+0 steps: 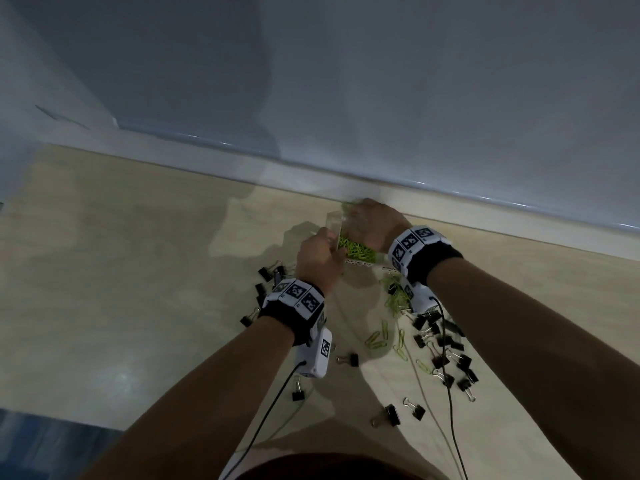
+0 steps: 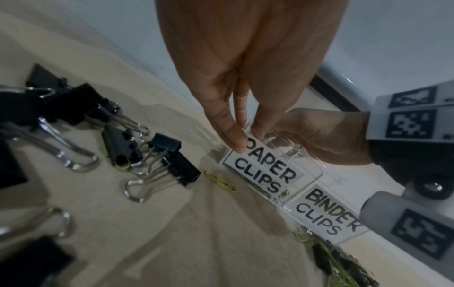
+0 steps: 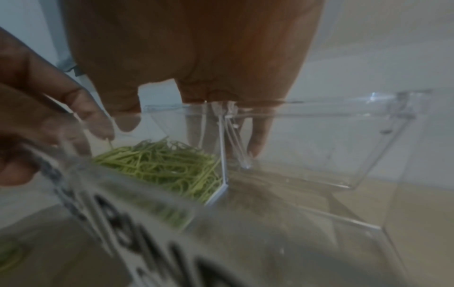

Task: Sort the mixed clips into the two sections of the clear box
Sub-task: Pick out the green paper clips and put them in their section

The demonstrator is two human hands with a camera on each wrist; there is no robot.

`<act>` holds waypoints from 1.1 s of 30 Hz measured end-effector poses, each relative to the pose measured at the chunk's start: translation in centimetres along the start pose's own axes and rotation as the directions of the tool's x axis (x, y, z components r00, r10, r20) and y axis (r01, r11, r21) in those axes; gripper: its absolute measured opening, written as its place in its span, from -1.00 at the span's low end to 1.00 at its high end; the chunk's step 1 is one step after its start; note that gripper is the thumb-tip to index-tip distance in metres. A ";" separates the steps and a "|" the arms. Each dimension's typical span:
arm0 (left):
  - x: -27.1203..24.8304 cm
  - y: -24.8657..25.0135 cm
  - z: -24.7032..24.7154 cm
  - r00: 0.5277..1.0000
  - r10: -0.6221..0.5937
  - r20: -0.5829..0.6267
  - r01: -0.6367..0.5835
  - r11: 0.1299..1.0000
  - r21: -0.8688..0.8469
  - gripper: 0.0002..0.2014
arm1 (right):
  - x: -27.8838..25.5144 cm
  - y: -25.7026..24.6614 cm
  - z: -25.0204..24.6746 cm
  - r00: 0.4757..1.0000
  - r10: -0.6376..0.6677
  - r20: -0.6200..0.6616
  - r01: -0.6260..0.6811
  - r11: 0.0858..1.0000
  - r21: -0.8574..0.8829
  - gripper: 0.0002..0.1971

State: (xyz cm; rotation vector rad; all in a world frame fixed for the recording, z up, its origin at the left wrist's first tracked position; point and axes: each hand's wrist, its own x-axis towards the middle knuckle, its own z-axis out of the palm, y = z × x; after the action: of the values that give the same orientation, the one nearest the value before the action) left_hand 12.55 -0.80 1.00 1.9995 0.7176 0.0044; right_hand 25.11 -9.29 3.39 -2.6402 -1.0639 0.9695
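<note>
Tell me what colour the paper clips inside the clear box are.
Light green paper clips, clearest in the right wrist view.

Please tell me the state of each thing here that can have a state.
Clear plastic two-section box: open-topped, held by both hands.
PAPER CLIPS section: part-filled with green paper clips.
BINDER CLIPS section: empty.
Black binder clips: loose on table, unsorted.
Left hand: grips box.
Right hand: grips box.

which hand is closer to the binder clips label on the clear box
Right. The right hand grips the far wall of the clear box near the BINDER CLIPS label; the left hand holds the paper clips end.
</note>
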 end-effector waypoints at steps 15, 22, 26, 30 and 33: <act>-3.7 -1.5 -1.0 0.998 -0.064 -0.004 0.064 0.995 0.073 -0.92 | 0.2 2.4 0.1 0.950 0.215 -0.228 -0.165 0.961 0.221 -0.74; -3.4 -2.4 -2.2 0.998 -0.065 0.003 0.065 0.992 0.112 -0.88 | 2.9 0.6 -0.1 0.987 0.120 -0.105 -0.134 0.980 -0.144 -0.70; -3.3 -2.6 -2.5 0.999 -0.051 0.016 0.049 0.992 0.118 -0.87 | 3.3 -0.6 0.1 0.992 0.072 -0.104 -0.098 0.956 -0.276 -0.66; -3.4 -2.5 -2.4 1.000 -0.029 0.005 0.028 0.991 0.130 -0.88 | 3.2 -1.6 0.1 0.996 0.059 -0.060 -0.075 0.947 -0.311 -0.68; -3.4 -2.4 -2.5 1.000 -0.022 0.002 0.022 0.988 0.154 -0.88 | 3.2 -1.5 0.2 1.000 0.021 -0.008 -0.023 0.948 -0.318 -0.72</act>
State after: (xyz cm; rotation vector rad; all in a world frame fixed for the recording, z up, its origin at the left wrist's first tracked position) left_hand 7.82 0.38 1.37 2.1376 0.7571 -0.0695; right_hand 25.88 -6.11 2.08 -2.9100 -1.2909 0.8576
